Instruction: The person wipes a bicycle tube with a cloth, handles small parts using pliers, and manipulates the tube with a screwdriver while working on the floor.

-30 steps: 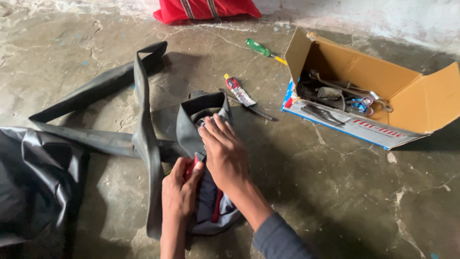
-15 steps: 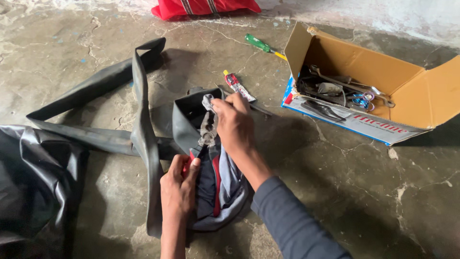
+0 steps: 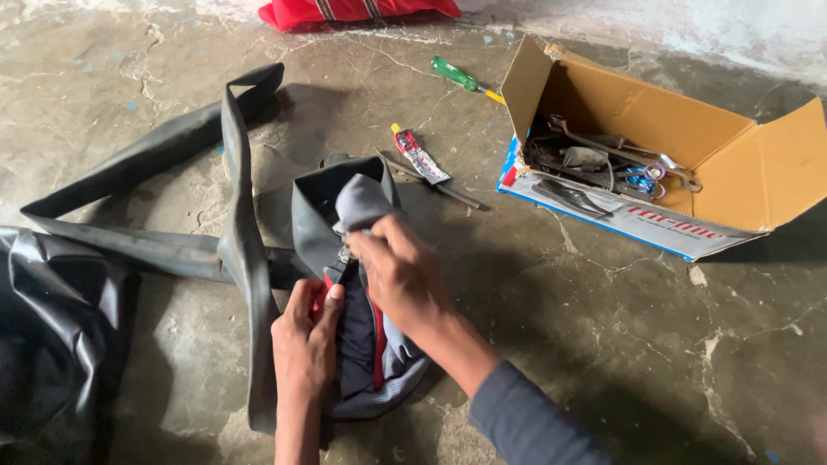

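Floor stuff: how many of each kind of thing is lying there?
Black rubber tubes: 1
Grey cloth rags: 1
Green screwdrivers: 1
Small glue tubes: 1
Cardboard boxes: 1
Red bags: 1
Total: 6

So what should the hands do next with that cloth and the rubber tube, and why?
Probably rub the cloth down over the folded rubber tube again. The right hand presses a bunched corner of it at the fold's top, while the left hand pins the cloth's lower end and the tube against the floor.

head | looks steeply down | near hands (image 3: pixel 362 310), probably crouched
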